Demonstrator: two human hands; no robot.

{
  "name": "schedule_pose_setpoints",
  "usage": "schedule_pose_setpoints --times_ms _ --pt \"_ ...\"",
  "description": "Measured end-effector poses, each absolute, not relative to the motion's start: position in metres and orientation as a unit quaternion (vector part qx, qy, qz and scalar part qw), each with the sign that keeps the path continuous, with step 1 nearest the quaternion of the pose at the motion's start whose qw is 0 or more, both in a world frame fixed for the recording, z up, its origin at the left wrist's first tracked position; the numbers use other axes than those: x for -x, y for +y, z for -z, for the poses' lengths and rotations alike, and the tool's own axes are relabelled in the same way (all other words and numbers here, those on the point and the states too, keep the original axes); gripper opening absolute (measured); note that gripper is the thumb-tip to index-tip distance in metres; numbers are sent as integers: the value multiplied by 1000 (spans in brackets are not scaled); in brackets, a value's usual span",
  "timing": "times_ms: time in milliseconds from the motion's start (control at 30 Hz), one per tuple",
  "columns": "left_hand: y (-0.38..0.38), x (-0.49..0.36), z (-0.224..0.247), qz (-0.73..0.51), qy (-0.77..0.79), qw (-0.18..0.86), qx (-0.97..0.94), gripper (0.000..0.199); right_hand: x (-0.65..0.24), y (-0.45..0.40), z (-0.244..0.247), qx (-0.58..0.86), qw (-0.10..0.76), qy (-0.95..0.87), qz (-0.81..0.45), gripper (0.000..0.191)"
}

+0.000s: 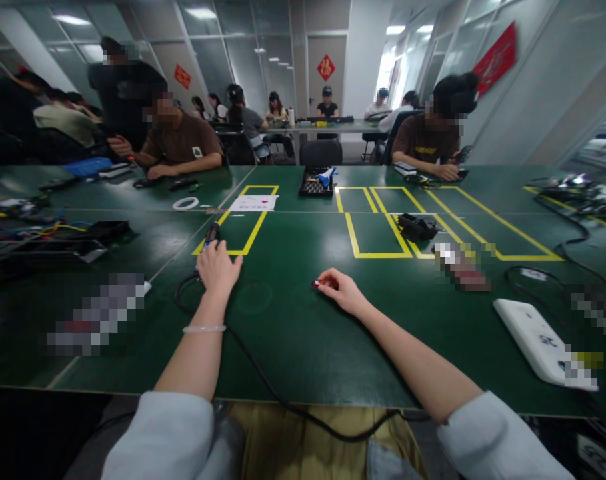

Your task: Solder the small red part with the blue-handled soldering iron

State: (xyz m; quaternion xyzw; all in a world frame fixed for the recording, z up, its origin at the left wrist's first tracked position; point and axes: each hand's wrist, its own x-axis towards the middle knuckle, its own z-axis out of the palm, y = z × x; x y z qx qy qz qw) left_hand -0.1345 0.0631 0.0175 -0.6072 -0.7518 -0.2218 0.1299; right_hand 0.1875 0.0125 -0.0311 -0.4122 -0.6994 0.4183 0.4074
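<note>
Between the left hand (219, 270) and the right hand (343, 292), an open lane runs up the tabletop (303, 347) toward the black tray (317, 185) by the far edge. A black cable (255, 363) crosses the lane's near end, dropping over the near edge. Right of it, a black part (417, 227) interrupts the path to the far right corner; a white device (527, 333) obstructs the near right corner. Dark wired gear (83, 248) crowds the left edge, its height hard to judge.
</note>
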Motion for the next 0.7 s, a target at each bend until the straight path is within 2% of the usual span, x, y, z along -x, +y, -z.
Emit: schedule_pose_setpoints --times_ms 100,200,267,700 --pt "67 173 -14 169 -826 95 529 63 -187 11 29 415 401 -699 -421 24" --pt "69 193 -12 122 -858 6 499 61 -187 12 29 416 401 -698 -423 24" --pt "71 197 -12 114 -861 -15 496 60 -187 13 30 415 405 -694 -426 25" --pt "71 184 -15 121 -839 -15 531 63 -187 12 29 420 391 -716 -397 22"
